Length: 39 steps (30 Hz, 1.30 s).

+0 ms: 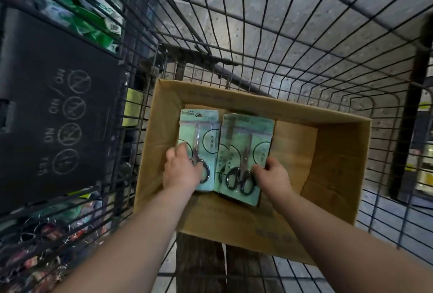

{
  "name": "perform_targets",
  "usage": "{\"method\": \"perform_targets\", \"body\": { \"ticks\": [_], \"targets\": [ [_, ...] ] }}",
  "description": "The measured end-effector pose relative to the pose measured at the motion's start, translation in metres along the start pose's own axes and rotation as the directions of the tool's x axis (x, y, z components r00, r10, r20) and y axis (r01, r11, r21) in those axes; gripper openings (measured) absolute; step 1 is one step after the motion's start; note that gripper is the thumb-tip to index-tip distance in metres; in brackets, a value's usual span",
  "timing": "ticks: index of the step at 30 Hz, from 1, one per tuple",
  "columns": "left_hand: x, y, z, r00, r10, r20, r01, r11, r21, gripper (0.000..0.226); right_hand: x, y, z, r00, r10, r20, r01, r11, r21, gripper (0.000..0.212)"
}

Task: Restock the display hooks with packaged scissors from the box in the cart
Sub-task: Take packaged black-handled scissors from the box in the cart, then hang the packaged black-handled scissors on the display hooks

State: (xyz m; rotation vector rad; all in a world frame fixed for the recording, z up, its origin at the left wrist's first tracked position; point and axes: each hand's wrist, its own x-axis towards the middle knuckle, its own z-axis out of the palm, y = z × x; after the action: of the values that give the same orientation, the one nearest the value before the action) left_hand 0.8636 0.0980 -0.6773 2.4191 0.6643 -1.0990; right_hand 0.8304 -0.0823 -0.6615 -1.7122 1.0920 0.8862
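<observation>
Both hands are down in the cardboard box (pixel 332 175) inside the wire cart (pixel 304 62). The left hand (pixel 181 170) has its fingers closed on the left scissors pack (pixel 199 133); the right hand (pixel 273 176) grips the right scissors packs (pixel 246 149), just beside it.

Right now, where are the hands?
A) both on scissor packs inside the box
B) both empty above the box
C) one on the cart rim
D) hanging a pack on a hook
A: the left hand and right hand each grip a scissor pack inside the cardboard box.
</observation>
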Motion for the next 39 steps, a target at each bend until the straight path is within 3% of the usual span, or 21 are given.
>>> {"method": "perform_targets", "body": {
  "ticks": [5, 8, 13, 16, 23, 33, 39],
  "targets": [
    [0.01, 0.005, -0.001, 0.985, -0.144, -0.099, 0.123, 0.973, -0.194, 0.067, 0.004, 0.002, -0.005, 1.0, 0.015, -0.016, -0.016, 0.999, -0.047, 0.039],
    [0.015, 0.005, 0.004, 0.973, -0.21, -0.093, 0.172, 0.936, -0.305, 0.051, 0.002, -0.004, -0.003, 1.0, 0.0, 0.01, 0.001, 0.994, -0.108, 0.052],
    [0.009, 0.0, 0.003, 0.952, -0.271, 0.144, 0.296, 0.687, -0.664, 0.032, -0.006, -0.008, -0.005, 0.999, -0.01, 0.033, 0.015, 0.988, -0.156, 0.047],
    [-0.006, -0.002, -0.005, 0.955, -0.249, 0.162, 0.291, 0.671, -0.682, 0.018, -0.018, -0.007, -0.013, 0.998, -0.035, 0.053, 0.041, 0.994, -0.102, 0.031],
    [-0.062, -0.002, -0.04, 0.97, -0.222, 0.103, 0.225, 0.642, -0.733, 0.005, -0.066, -0.027, -0.041, 0.987, -0.119, 0.112, 0.133, 0.983, -0.127, 0.027],
    [-0.165, -0.003, -0.116, 0.979, -0.204, 0.01, 0.108, 0.472, -0.875, 0.01, -0.154, -0.091, -0.067, 0.921, -0.332, 0.205, 0.373, 0.904, -0.211, 0.02],
    [-0.219, -0.031, -0.147, 0.968, -0.239, -0.073, 0.025, 0.381, -0.924, 0.018, -0.207, -0.122, -0.066, 0.844, -0.45, 0.292, 0.516, 0.829, -0.214, 0.03]
  ]
}}
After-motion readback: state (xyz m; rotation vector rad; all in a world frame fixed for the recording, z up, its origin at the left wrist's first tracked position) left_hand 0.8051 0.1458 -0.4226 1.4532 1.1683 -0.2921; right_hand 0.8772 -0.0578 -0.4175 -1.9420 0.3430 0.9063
